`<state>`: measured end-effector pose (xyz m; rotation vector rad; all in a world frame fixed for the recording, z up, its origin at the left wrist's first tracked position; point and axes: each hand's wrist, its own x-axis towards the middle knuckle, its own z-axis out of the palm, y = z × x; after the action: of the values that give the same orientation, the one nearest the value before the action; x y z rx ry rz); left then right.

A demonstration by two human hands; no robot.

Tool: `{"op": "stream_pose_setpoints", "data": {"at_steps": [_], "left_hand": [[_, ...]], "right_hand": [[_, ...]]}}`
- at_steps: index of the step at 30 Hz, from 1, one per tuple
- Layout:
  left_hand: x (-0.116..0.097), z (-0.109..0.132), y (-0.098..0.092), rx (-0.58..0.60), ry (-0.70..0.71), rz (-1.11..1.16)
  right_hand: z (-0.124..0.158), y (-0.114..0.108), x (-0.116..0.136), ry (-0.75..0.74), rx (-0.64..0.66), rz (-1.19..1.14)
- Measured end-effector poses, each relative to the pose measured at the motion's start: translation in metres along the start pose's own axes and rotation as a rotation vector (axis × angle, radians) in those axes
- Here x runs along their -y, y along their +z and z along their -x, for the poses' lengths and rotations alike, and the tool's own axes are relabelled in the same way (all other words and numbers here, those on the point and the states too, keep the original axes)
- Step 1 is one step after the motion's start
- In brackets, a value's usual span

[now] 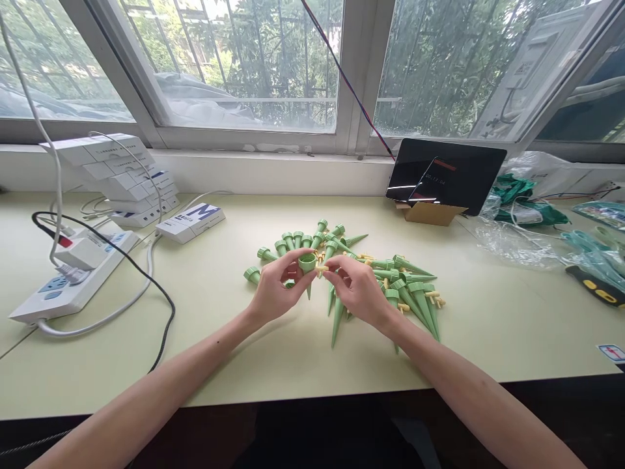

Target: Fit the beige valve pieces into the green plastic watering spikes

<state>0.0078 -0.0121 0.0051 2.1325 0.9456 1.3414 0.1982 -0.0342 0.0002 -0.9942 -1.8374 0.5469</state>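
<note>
In my left hand [277, 286] is a green plastic plant watering spike [307, 262], gripped near its round open top, its tip pointing down. My right hand [359, 288] pinches a small pale yellow valve piece [321, 268] close to the right side of that spike's rim. Whether the two pieces touch I cannot tell. Behind and left of my hands, several green spikes [282, 247] lie with ribbed caps. More green spikes [420, 299] are heaped beside and under my right hand, with yellow valve pieces [434, 298] among them.
A white power strip [73, 280] with cables is at left, near stacked white boxes [131, 176] and a single white box [192, 223]. A tablet [446, 172] leans on a cardboard stand [432, 213] at the back. Clear plastic bags [517, 244] and a black-yellow tool handle [596, 286] lie at right.
</note>
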Motion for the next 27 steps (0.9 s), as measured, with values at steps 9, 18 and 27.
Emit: {"op": "stream_pose_setpoints", "data": {"at_steps": [9,18,27], "left_hand": [[0.0024,0.0008,-0.0017,0.019,0.052,-0.02],[0.0018,0.0011,-0.0013,0.01,0.065,-0.038],[0.0014,0.0001,-0.0005,-0.002,0.006,-0.003]], "right_hand": [[-0.001,-0.0014,0.0034,-0.02,0.024,0.032],[-0.0015,-0.0021,0.0037,-0.022,0.043,0.034],[-0.0008,-0.0015,0.0017,-0.035,-0.026,0.034]]}}
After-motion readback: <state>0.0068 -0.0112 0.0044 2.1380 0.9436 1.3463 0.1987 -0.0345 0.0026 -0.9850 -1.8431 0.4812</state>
